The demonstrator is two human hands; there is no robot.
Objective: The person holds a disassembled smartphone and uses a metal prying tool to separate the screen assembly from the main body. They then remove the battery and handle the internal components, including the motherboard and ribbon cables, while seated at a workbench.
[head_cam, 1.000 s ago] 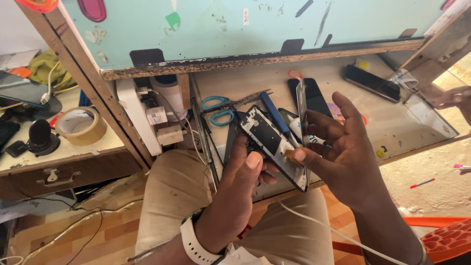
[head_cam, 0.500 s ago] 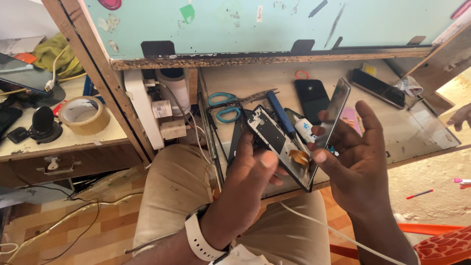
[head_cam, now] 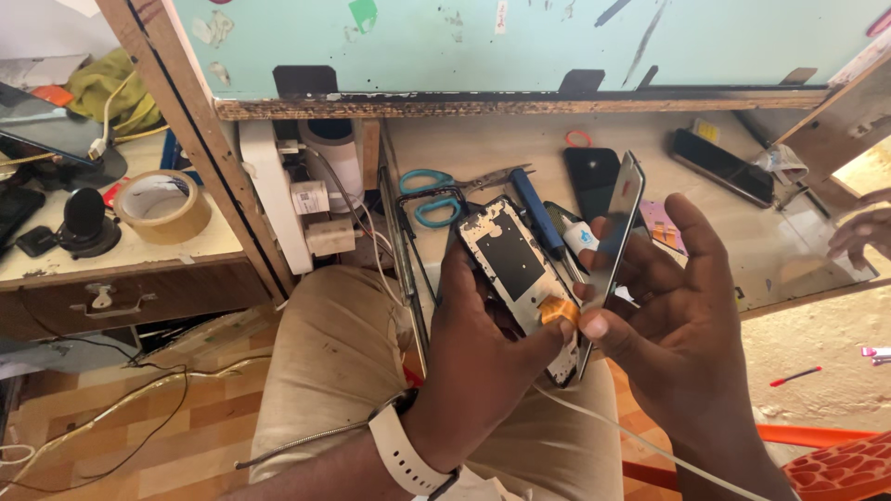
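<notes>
The left hand is closed around an opened phone body, fingers wrapped behind it and the thumb pressing near an orange ribbon cable at its lower end; the phone sits over the person's lap, in front of the low workbench. The right hand is mostly spread, with only the thumb and a fingertip pinching the lower edge of the thin screen panel, which stands tilted up beside the body like an open book. The cable looks to be the only link between the two parts, so swinging the screen further or letting it slip from that light pinch could tear the cable or crack the glass. Scissors, a blue-handled screwdriver and other phones lie on the bench behind.
</notes>
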